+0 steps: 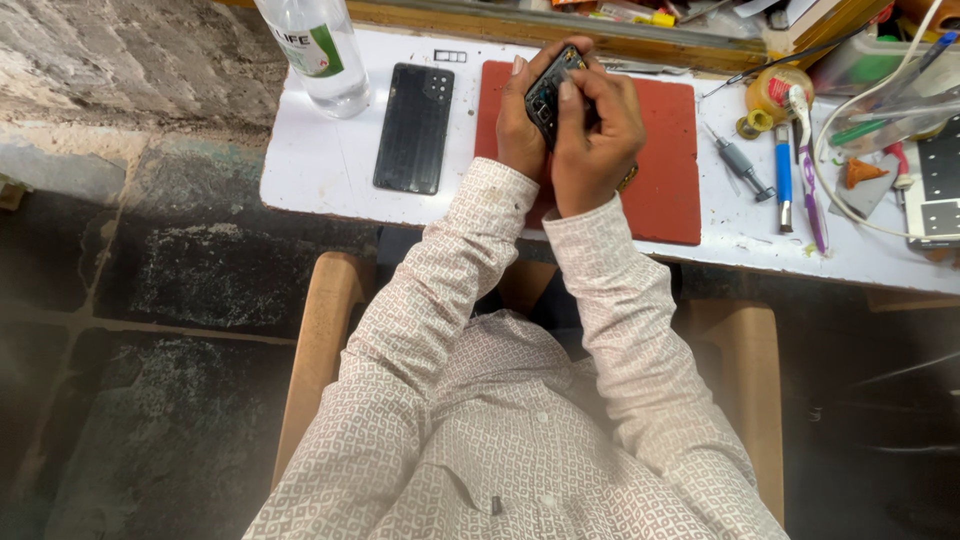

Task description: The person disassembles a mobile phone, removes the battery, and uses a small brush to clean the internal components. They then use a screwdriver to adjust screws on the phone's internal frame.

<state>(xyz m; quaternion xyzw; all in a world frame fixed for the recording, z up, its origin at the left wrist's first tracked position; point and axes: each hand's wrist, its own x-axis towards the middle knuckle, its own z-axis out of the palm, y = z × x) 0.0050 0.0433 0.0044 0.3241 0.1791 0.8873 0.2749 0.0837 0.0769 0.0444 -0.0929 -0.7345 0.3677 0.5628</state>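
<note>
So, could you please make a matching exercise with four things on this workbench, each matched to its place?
Things:
1. opened phone
2. black back cover
3. clear plastic bottle
4. blue-handled tool

Places:
A. lying flat on the white table, left of the red mat
B. held above the red mat in both hands
C. lying right of the red mat, among other tools
D. standing at the table's far left corner

Pairs: 1-B, 2-A, 3-D, 4-C

The left hand and right hand grip the phone over the red mat on the white table.

Both arms stretched forward, left hand (520,120) cupped in a grip, right hand (598,130) curled against it, fingers bent
</note>
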